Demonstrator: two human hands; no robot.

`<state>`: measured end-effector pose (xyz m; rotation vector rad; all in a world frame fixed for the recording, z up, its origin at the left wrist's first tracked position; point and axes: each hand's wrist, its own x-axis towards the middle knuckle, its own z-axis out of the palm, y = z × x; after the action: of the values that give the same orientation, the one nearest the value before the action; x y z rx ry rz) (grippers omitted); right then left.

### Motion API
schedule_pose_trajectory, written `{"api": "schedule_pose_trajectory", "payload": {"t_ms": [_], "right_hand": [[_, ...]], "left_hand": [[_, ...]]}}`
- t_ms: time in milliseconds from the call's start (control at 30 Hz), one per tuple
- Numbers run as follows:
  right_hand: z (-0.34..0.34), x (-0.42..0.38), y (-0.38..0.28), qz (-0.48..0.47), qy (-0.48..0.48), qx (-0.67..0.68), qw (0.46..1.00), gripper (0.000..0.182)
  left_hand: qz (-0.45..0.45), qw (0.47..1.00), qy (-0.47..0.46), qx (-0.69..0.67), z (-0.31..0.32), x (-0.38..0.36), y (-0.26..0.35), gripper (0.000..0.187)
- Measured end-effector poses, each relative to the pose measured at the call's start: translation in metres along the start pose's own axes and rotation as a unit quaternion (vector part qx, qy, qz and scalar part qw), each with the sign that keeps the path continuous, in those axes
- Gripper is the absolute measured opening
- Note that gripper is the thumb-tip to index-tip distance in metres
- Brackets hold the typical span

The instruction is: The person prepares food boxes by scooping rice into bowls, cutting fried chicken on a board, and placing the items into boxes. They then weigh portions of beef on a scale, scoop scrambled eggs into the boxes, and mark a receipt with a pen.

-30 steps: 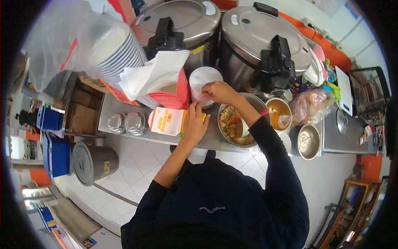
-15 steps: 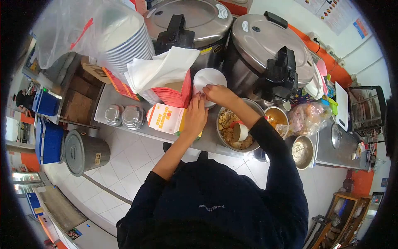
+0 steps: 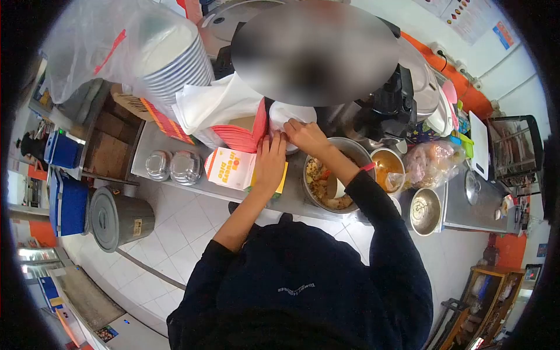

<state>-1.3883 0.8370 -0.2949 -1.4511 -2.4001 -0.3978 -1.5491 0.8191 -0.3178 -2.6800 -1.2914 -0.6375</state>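
Observation:
My right hand is closed in a pinch at the near rim of a round white container. Whatever is between its fingertips is too small to make out. Beside it, my left hand has its fingers bent and close together at the container's near left side, and their tips are partly hidden. Under the left wrist lies a white and yellow printed box, next to a stack of red cartons. Below my right forearm stands a metal pot of mixed food, with a white scoop in it.
Large rice cookers stand behind, partly covered by a grey blur. Stacked bowls and white paper are at left, near foil containers. To the right are a metal bowl and a bagged food item.
Both hands stay at the white container, with the left fingers slightly more bent. The view has shifted a little, and a blurred patch now covers part of the cookers.

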Motion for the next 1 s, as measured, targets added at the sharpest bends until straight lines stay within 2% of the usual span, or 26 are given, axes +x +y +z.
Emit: {"api": "schedule_pose_trajectory", "payload": {"t_ms": [133,200,233,333,367,400,433,467,500,567,633,667,733,767,833,900,933,967,1000], "right_hand": [[-0.009,0.005,0.007,0.013,0.027,0.05,0.998,0.019],[-0.038,0.014,0.014,0.083,0.121,0.141,0.979,0.018],[-0.058,0.017,0.008,0.088,0.118,0.139,0.979,0.018],[-0.115,0.01,-0.024,0.123,0.209,0.16,0.957,0.016],[-0.128,-0.007,-0.038,0.14,0.229,0.186,0.945,0.014],[-0.142,-0.03,-0.053,0.179,0.236,0.216,0.93,0.012],[-0.152,-0.052,-0.068,0.217,0.245,0.247,0.912,0.01],[-0.158,-0.076,-0.079,0.298,0.274,0.23,0.885,0.011],[-0.164,-0.102,-0.087,0.371,0.3,0.213,0.852,0.011],[-0.171,-0.169,-0.094,0.537,0.348,0.124,0.758,0.013],[-0.157,-0.239,-0.098,0.598,0.455,-0.001,0.66,0.017],[-0.147,-0.265,-0.097,0.602,0.451,-0.006,0.659,0.017],[-0.123,-0.306,-0.096,0.541,0.314,-0.175,0.761,0.017],[-0.112,-0.315,-0.097,0.559,0.207,-0.171,0.784,0.016],[-0.074,-0.349,-0.09,0.524,0.06,-0.113,0.842,0.012],[-0.046,-0.368,-0.089,0.515,-0.007,-0.081,0.854,0.013],[-0.039,-0.37,-0.087,0.559,-0.009,-0.041,0.828,0.016],[-0.028,-0.381,-0.084,0.51,0.02,-0.065,0.858,0.018],[-0.054,-0.35,-0.09,0.567,0.014,-0.068,0.821,0.02]], "left_hand": [[0.009,1.0,0.016,0.004,0.0,0.001,-0.002,0.05],[0.003,1.0,0.02,-0.006,-0.002,0.0,-0.001,0.048],[0.001,1.0,0.024,-0.014,-0.003,-0.002,0.0,0.047],[0.02,0.997,0.023,-0.077,0.012,-0.005,-0.009,0.054],[0.009,0.996,-0.027,-0.079,0.019,-0.01,-0.011,0.046],[0.056,0.996,-0.03,-0.06,0.024,-0.006,-0.013,0.039],[0.051,0.984,-0.044,-0.162,0.019,0.001,-0.014,0.037],[0.008,0.983,0.054,-0.178,-0.002,-0.001,-0.002,0.04],[0.02,0.981,0.054,-0.184,-0.003,-0.003,-0.002,0.042],[-0.023,0.979,0.03,-0.203,-0.025,-0.002,0.017,0.044],[-0.001,0.974,0.023,-0.224,-0.033,-0.003,0.033,0.044],[0.014,0.971,0.023,-0.237,-0.033,-0.005,0.041,0.043],[0.036,0.966,0.006,-0.254,-0.032,-0.007,0.054,0.043],[0.056,0.962,-0.004,-0.266,-0.033,-0.007,0.057,0.043],[0.098,0.954,-0.016,-0.282,-0.032,-0.006,0.061,0.042],[0.117,0.945,-0.03,-0.304,-0.033,-0.005,0.056,0.044],[0.121,0.942,-0.039,-0.312,-0.041,-0.005,0.048,0.046],[0.132,0.934,-0.043,-0.328,-0.055,-0.003,0.039,0.046],[0.146,0.925,-0.05,-0.348,-0.074,-0.004,0.028,0.046]]}}
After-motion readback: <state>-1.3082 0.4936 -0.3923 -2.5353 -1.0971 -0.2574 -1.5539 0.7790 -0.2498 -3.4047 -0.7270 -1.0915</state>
